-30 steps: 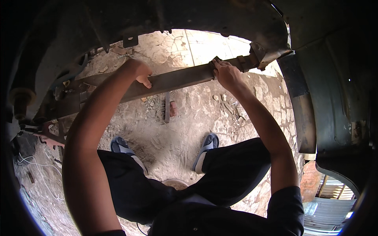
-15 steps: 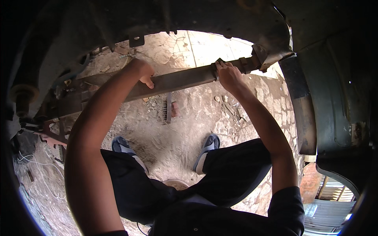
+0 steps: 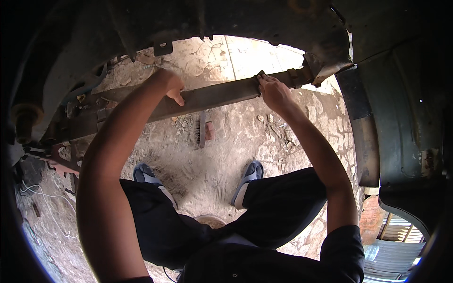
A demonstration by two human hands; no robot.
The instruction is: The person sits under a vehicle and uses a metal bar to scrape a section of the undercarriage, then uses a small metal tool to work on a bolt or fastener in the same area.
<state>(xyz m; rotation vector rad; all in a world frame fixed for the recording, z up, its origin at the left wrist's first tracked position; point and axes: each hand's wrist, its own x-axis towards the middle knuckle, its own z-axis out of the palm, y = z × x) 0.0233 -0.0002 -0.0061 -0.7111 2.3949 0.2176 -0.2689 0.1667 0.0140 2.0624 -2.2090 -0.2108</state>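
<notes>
The long metal beam (image 3: pixel 217 95) slants across the view above the ground (image 3: pixel 226 141). The left hand's (image 3: pixel 173 87) thumb rests against it; hidden fingers leave its grip impossible to tell. The right hand (image 3: pixel 274 92) has fingers close together at a dark band (image 3: pixel 259 87) around the beam, any pinch unclear. Pale marks on the dark panel (image 3: pixel 396 108) are illegible.

Just beyond the right grip (image 3: pixel 275 93), the pale paved stone floor (image 3: pixel 250 56) is washed out by glare. Above the grip, the dark curved metal bodywork (image 3: pixel 250 21) is lost in deep shadow. Below it, the dusty brown ground (image 3: pixel 226 155) is more softly lit; outermost edges are bowed and corners blackened.
</notes>
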